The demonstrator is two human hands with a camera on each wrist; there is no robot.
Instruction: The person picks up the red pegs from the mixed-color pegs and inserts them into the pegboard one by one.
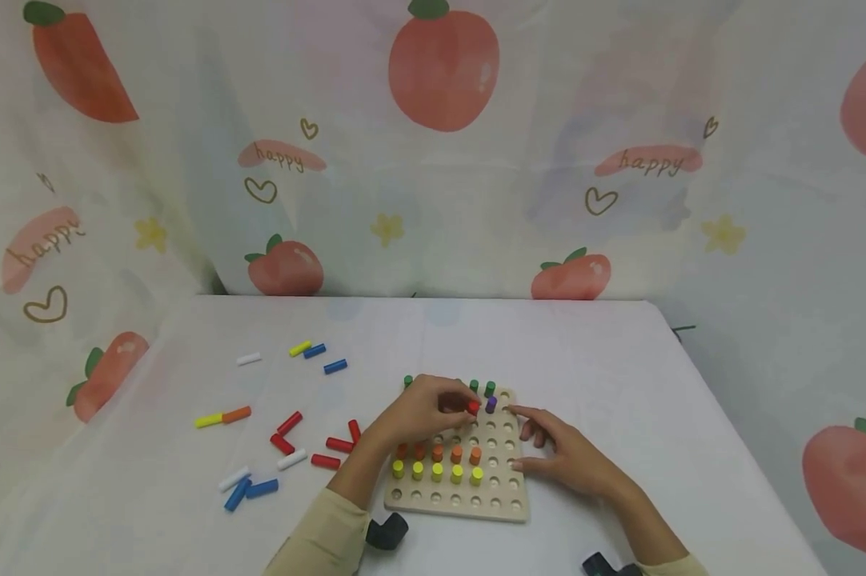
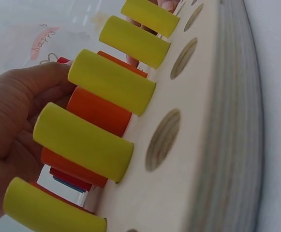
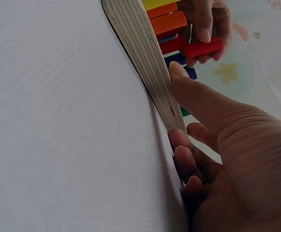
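A square wooden pegboard lies on the table with rows of coloured pegs. My left hand reaches over it and pinches a red peg between thumb and fingers above the far rows. Beside that peg stands a purple peg. In the left wrist view, yellow pegs and orange pegs stand upright behind empty holes. My right hand holds the board's right edge, thumb on the rim and fingertips against its side, as the right wrist view shows. My left hand and arm hide part of the board.
Loose red pegs, blue pegs, white pegs and yellow pegs lie scattered left of the board. An orange peg touches a yellow one. A printed curtain hangs behind the white table.
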